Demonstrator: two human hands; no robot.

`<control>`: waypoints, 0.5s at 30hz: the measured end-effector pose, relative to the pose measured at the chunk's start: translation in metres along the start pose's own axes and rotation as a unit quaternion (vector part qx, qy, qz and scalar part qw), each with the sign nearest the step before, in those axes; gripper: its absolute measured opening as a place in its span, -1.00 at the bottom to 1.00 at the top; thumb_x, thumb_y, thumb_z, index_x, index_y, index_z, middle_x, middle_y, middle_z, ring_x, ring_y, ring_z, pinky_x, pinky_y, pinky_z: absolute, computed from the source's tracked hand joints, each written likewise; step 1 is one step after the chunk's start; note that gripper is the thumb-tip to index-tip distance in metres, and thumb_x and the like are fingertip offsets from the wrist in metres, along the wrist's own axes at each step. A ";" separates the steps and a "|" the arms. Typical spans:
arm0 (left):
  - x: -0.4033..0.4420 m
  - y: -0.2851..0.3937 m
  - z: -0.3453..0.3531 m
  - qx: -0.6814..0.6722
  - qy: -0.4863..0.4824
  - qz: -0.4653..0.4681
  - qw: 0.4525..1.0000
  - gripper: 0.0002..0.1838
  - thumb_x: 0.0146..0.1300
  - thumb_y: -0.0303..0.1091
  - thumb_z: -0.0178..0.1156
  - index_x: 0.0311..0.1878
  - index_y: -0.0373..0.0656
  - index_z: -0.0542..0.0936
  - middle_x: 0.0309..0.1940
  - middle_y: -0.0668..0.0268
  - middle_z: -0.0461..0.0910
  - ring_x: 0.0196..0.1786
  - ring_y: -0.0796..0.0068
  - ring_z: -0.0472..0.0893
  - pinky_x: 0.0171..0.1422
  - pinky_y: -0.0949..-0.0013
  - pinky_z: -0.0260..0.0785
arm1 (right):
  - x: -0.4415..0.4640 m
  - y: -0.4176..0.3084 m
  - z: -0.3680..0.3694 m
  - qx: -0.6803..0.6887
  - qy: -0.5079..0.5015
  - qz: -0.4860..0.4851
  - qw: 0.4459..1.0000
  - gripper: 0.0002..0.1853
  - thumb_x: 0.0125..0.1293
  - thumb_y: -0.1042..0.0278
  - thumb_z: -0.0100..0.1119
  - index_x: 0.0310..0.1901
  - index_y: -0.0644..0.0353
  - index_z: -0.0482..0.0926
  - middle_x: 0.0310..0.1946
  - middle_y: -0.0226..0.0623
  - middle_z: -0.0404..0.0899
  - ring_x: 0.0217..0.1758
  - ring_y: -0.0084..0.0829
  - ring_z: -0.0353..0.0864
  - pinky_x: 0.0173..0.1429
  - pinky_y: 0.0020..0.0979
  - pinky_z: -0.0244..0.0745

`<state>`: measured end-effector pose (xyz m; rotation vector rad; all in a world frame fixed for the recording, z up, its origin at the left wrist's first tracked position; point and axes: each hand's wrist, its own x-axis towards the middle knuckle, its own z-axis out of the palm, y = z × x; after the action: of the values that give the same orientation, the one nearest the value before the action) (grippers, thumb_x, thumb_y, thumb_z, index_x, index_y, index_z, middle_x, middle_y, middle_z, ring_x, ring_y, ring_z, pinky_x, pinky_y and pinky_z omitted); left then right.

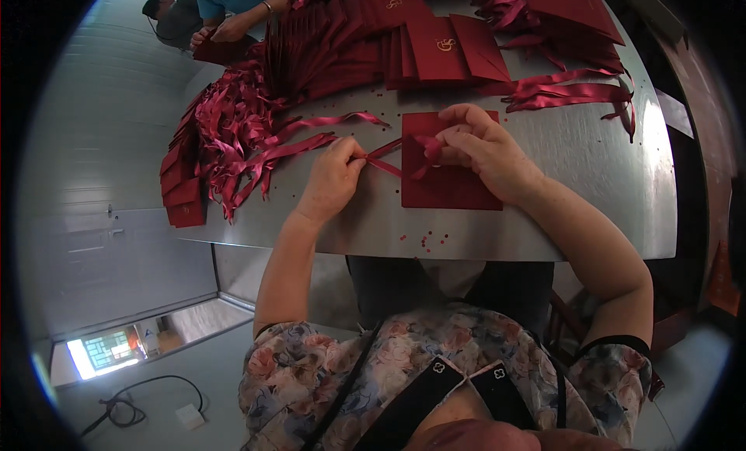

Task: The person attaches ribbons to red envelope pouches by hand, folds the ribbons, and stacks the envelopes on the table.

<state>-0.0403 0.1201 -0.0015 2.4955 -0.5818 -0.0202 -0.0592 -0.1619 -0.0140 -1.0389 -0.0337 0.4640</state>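
A flat dark-red paper bag (452, 191) lies on the metal table in front of me. My left hand (334, 177), to the left of the bag, is closed in a pinch on a red satin ribbon (384, 163) that runs to the bag's left edge. Over the bag's upper right part, my right hand (486, 149) has its fingers curled round a ribbon end (427, 146), which bunches up in front of the fingertips. Part of the bag is hidden under this hand.
A heap of loose ribbons (233, 132) lies at left, beside stacked red bags (183, 193). Fanned bags with gold lettering (435, 51) fill the back, and more ribbons (567, 94) trail at right. Red paper dots (426, 240) are near the front edge. A co-worker's hands (233, 27) hold a red piece.
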 end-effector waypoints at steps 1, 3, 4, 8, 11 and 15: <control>0.000 -0.006 -0.004 0.004 -0.004 0.004 1.000 -0.89 0.22 -0.57 0.18 -0.22 -0.30 0.46 -0.28 0.06 0.52 -0.18 -0.02 0.54 -0.09 0.11 0.39 | -0.001 -0.001 0.001 -0.044 0.004 -0.007 0.999 -0.66 0.54 0.39 -0.03 0.25 0.30 0.27 -0.01 -0.13 0.56 0.11 -0.33 0.64 0.29 -0.30 0.54; -0.003 -0.020 -0.016 -0.021 -0.009 -0.030 0.999 -0.90 0.22 -0.57 0.17 -0.23 -0.30 0.46 -0.29 0.07 0.51 -0.20 0.00 0.54 -0.09 0.14 0.40 | -0.001 0.000 0.000 -0.039 0.004 0.002 0.999 -0.66 0.54 0.39 -0.03 0.24 0.30 0.27 0.01 -0.12 0.55 0.12 -0.33 0.64 0.29 -0.31 0.55; -0.002 -0.023 -0.019 -0.045 -0.016 -0.065 0.997 -0.91 0.22 -0.58 0.17 -0.24 -0.31 0.47 -0.31 0.08 0.50 -0.22 0.03 0.54 -0.09 0.16 0.41 | -0.001 0.000 -0.002 -0.032 0.005 0.010 0.999 -0.67 0.54 0.39 -0.03 0.24 0.30 0.28 0.03 -0.11 0.53 0.12 -0.33 0.64 0.28 -0.32 0.56; -0.006 -0.025 -0.008 -0.009 0.040 0.008 0.999 -0.93 0.22 -0.58 0.16 -0.24 -0.29 0.50 -0.33 0.11 0.49 -0.23 0.09 0.54 -0.09 0.23 0.41 | 0.000 -0.002 -0.003 -0.064 -0.003 0.015 0.998 -0.71 0.54 0.41 -0.05 0.21 0.29 0.31 0.00 -0.12 0.55 0.11 -0.33 0.65 0.26 -0.33 0.57; -0.012 -0.031 0.002 0.007 0.119 0.097 0.988 -0.92 0.22 -0.55 0.17 -0.23 -0.26 0.53 -0.31 0.13 0.52 -0.22 0.10 0.55 -0.09 0.27 0.42 | -0.001 0.007 -0.003 -0.132 -0.052 -0.056 0.988 -0.80 0.47 0.41 0.12 0.04 0.27 0.47 -0.10 -0.22 0.60 -0.02 -0.41 0.67 0.11 -0.36 0.61; -0.012 -0.030 0.000 -0.032 0.138 0.086 0.986 -0.92 0.29 -0.48 0.16 -0.20 -0.26 0.56 -0.28 0.14 0.54 -0.19 0.13 0.56 -0.05 0.31 0.42 | -0.016 0.005 0.010 -0.555 -0.065 -0.382 0.736 -0.74 0.18 0.24 0.41 -0.16 0.17 0.64 -0.18 -0.26 0.63 -0.11 -0.32 0.64 0.01 -0.27 0.55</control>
<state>-0.0395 0.1472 -0.0187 2.3236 -0.6647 0.3605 -0.0776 -0.1581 -0.0099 -2.0198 -0.9395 -0.3430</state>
